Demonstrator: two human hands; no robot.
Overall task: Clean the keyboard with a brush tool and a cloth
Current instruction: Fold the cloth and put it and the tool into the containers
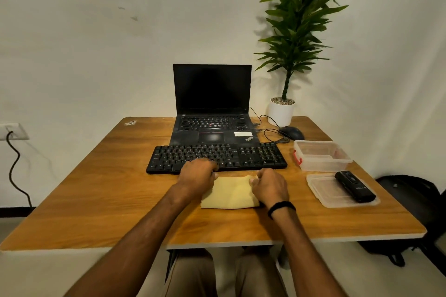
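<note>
A black keyboard (253, 155) lies across the middle of the wooden table (96, 188). Just in front of it lies a folded yellow cloth (230, 194). My left hand (196, 175) grips the cloth's far left corner, its knuckles over the keyboard's front edge. My right hand (270, 185) pinches the cloth's far right corner with curled fingers; a black band sits on that wrist. A black brush tool (354, 189) lies on a clear plastic lid (323, 196) to the right, apart from both hands.
An open black laptop (212, 113) stands behind the keyboard. A clear plastic box (321, 155), a black mouse (292, 132) with cable, and a potted plant (282, 112) occupy the right rear. A dark bag (410, 200) sits on the floor at right.
</note>
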